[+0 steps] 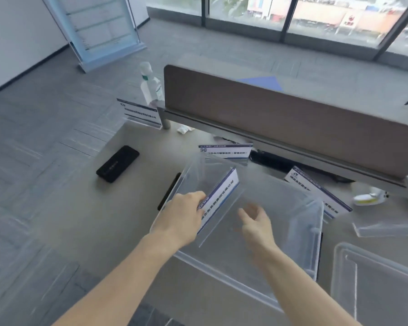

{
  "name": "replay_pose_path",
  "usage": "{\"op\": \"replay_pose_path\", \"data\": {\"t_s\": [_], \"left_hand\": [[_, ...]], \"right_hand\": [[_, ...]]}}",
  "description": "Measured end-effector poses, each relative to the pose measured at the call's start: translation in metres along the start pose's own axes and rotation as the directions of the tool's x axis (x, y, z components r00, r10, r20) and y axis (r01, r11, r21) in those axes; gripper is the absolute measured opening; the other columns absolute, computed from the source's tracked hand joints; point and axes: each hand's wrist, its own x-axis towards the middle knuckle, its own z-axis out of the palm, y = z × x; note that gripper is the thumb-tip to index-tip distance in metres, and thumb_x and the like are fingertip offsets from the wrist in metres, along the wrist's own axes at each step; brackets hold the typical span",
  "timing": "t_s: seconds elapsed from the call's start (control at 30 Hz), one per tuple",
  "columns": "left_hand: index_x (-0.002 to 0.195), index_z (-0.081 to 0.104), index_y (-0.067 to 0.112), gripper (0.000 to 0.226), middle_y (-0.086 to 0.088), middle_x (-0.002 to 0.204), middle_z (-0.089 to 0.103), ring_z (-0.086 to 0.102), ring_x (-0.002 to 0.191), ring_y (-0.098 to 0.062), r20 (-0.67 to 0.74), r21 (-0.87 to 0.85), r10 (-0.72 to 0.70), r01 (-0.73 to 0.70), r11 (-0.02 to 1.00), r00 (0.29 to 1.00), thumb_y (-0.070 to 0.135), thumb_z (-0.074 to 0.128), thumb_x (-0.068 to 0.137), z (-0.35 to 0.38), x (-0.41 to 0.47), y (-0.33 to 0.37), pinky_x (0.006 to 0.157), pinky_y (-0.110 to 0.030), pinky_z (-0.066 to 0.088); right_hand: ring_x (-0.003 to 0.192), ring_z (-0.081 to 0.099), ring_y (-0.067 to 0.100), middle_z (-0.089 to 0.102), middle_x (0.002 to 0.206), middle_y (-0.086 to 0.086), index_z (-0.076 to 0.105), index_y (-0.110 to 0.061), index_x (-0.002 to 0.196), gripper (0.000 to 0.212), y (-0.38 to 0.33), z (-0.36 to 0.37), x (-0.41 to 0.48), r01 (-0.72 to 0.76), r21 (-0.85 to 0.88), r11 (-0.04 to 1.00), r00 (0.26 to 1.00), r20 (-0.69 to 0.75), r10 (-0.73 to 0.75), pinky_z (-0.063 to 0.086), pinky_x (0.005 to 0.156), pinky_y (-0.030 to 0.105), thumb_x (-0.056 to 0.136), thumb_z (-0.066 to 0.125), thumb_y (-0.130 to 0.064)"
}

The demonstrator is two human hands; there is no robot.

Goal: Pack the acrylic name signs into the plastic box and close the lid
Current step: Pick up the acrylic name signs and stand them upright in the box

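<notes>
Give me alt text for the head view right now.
The left hand lowers a name sign into the open clear box on the desk, with the right hand open beside it. Three more signs stand on the desk, and the lid lies at right.

Held sign [218,198] is showing a white face, blue-banded; phone [117,164] at ten o'clock is showing black.

We see our left hand [183,214] gripping one acrylic name sign [218,201] by its near end, tilted over the open clear plastic box [299,234]. Beyond the grip stand two more signs [225,152]; the clear lid [375,285] lies far right.
</notes>
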Motion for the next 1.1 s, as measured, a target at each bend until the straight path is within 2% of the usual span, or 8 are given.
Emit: {"op": "replay_pose_path", "data": {"t_s": [0.23, 0.47, 0.5, 0.53, 0.57, 0.7, 0.8, 1.1], "left_hand": [[0.087, 0.055, 0.019, 0.017, -0.004, 0.072, 0.067, 0.062, 0.067, -0.031, -0.052, 0.096, -0.184, 0.188, 0.977, 0.982, 0.007, 0.050, 0.098, 0.053, 0.030, -0.038, 0.052, -0.039, 0.051], [0.091, 0.049, 0.016, 0.022, -0.012, 0.086, 0.070, 0.069, 0.082, -0.037, 0.001, 0.060, -0.241, 0.241, 0.969, 0.970, -0.006, 0.046, 0.094, 0.083, 0.049, -0.050, 0.059, -0.040, 0.042], [0.092, 0.047, 0.016, 0.024, -0.012, 0.089, 0.070, 0.069, 0.086, -0.037, 0.009, 0.081, -0.249, 0.248, 0.965, 0.968, -0.008, 0.044, 0.093, 0.083, 0.051, -0.049, 0.060, -0.039, 0.040], [0.093, 0.045, 0.017, 0.026, -0.013, 0.092, 0.070, 0.069, 0.089, -0.038, 0.019, 0.107, -0.254, 0.251, 0.962, 0.967, -0.009, 0.043, 0.092, 0.084, 0.052, -0.050, 0.062, -0.039, 0.039], [0.095, 0.044, 0.017, 0.028, -0.013, 0.095, 0.071, 0.069, 0.093, -0.037, 0.031, 0.129, -0.259, 0.253, 0.959, 0.965, -0.010, 0.043, 0.091, 0.085, 0.053, -0.051, 0.063, -0.038, 0.039], [0.114, 0.050, 0.014, 0.037, -0.012, 0.100, 0.072, 0.071, 0.097, -0.036, 0.042, 0.163, -0.286, 0.276, 0.947, 0.957, -0.012, 0.043, 0.089, 0.090, 0.055, -0.056, 0.064, -0.036, 0.039], [0.117, 0.051, 0.012, 0.035, -0.012, 0.100, 0.070, 0.070, 0.096, -0.034, 0.022, 0.136, -0.316, 0.310, 0.941, 0.949, -0.010, 0.044, 0.092, 0.091, 0.056, -0.060, 0.063, -0.034, 0.039], [0.132, 0.043, 0.009, 0.043, -0.011, 0.127, 0.064, 0.066, 0.114, -0.035, 0.042, 0.145, -0.310, 0.301, 0.943, 0.950, -0.010, 0.043, 0.092, 0.089, 0.057, -0.061, 0.077, -0.036, 0.045]], "right_hand": [[0.074, 0.059, 0.022, 0.068, 0.086, 0.009, 0.068, -0.013, 0.100, 0.024, 0.022, 0.079, 0.043, -0.169, 0.060, 0.984, 0.980, 0.117, 0.161, 0.053, 0.074, 0.043, 0.089, 0.047, -0.020], [0.076, 0.051, 0.010, 0.047, 0.067, 0.001, 0.062, -0.017, 0.075, 0.033, 0.026, 0.104, 0.065, -0.259, 0.092, 0.962, 0.963, 0.097, 0.250, 0.043, 0.102, 0.055, 0.098, 0.042, -0.002], [0.069, 0.048, 0.009, 0.045, 0.067, 0.002, 0.060, -0.018, 0.073, 0.034, 0.027, 0.106, 0.066, -0.264, 0.094, 0.960, 0.961, 0.110, 0.254, 0.026, 0.109, 0.052, 0.097, 0.042, -0.001], [0.063, 0.043, 0.010, 0.045, 0.067, 0.002, 0.061, -0.016, 0.075, 0.033, 0.027, 0.107, 0.067, -0.271, 0.097, 0.958, 0.959, 0.111, 0.260, 0.024, 0.084, 0.030, 0.096, 0.042, 0.000], [0.060, 0.041, 0.011, 0.046, 0.066, 0.002, 0.063, -0.012, 0.080, 0.029, 0.027, 0.109, 0.068, -0.282, 0.106, 0.954, 0.957, 0.105, 0.271, 0.026, 0.110, 0.052, 0.096, 0.042, 0.001], [0.070, 0.054, 0.006, 0.051, 0.066, -0.001, 0.061, -0.001, 0.108, 0.020, 0.019, 0.117, 0.064, -0.313, 0.149, 0.938, 0.948, 0.114, 0.298, 0.040, 0.108, 0.052, 0.096, 0.046, 0.002], [0.059, 0.045, 0.008, 0.051, 0.063, -0.002, 0.065, -0.013, 0.088, 0.027, 0.020, 0.124, 0.067, -0.315, 0.143, 0.938, 0.946, 0.126, 0.299, 0.041, 0.107, 0.050, 0.096, 0.044, 0.003], [0.046, 0.031, 0.009, 0.034, 0.038, -0.014, 0.037, -0.022, 0.058, 0.043, 0.030, 0.135, 0.075, -0.297, 0.068, 0.953, 0.952, 0.105, 0.289, 0.029, 0.059, 0.028, 0.088, 0.032, 0.008]]}}
